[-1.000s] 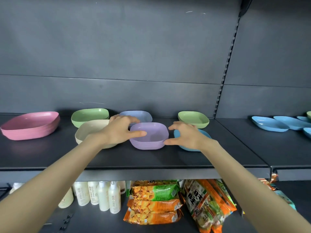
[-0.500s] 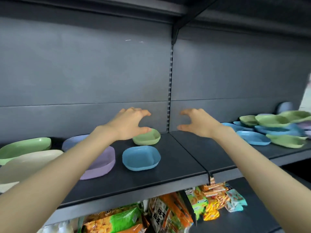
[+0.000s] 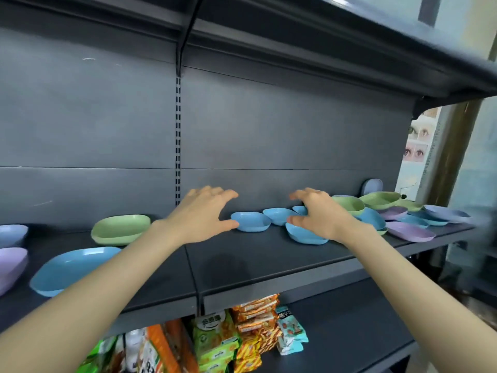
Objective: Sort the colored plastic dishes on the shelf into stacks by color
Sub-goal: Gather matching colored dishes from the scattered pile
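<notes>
Both my hands hover empty over the dark shelf [image 3: 269, 265], fingers spread. My left hand [image 3: 204, 214] is just left of a small blue dish [image 3: 251, 221]. My right hand [image 3: 317, 211] is above another blue dish [image 3: 304, 235], with more blue dishes [image 3: 278, 215] behind it. To the right lies a mixed pile: green dishes [image 3: 379, 199], purple dishes [image 3: 410, 231] and light-blue ones [image 3: 443, 214]. On the left sit a green dish [image 3: 121, 228], a large blue dish [image 3: 67, 267], a purple stack [image 3: 10, 265] and a lavender dish [image 3: 12, 234].
An upper shelf [image 3: 349, 41] overhangs the work area. A slotted upright [image 3: 177, 141] divides the back panel. Snack packets [image 3: 252, 327] and bottles fill the lower shelf. The shelf unit ends at the right, beside a wall with posters [image 3: 419, 138].
The view has swung right along the shelf. Both hands left the purple stack and moved right, empty, now reaching the loose blue dishes on the right-hand section.
</notes>
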